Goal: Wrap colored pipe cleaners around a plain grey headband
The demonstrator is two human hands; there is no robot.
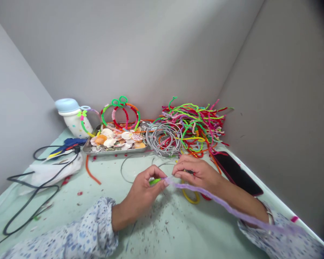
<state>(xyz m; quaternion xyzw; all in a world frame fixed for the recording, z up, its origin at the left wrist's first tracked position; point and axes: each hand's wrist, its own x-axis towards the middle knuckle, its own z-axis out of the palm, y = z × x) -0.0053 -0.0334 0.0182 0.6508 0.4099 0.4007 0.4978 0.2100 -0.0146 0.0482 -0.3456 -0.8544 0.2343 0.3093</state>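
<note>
My left hand [147, 187] pinches a green pipe cleaner [154, 181] and one end of a long purple pipe cleaner [218, 201] between thumb and fingers. From there the purple length runs below my right hand and forearm to the lower right. My right hand [196, 172] is closed in a pinch just right of the left fingertips, at a blurred pale part of the purple pipe cleaner. Its fingers partly hide what lies between them. A thin grey wire [122, 169] curves on the table behind my hands.
Behind stand a metal tray [118, 152] of seashells, pipe-cleaner rings [139, 115], a coil of grey wire [162, 140] and a heap of coloured pipe cleaners [197, 118]. A phone [240, 172] lies right. Left are a white container [75, 122] and a black cable [18, 212].
</note>
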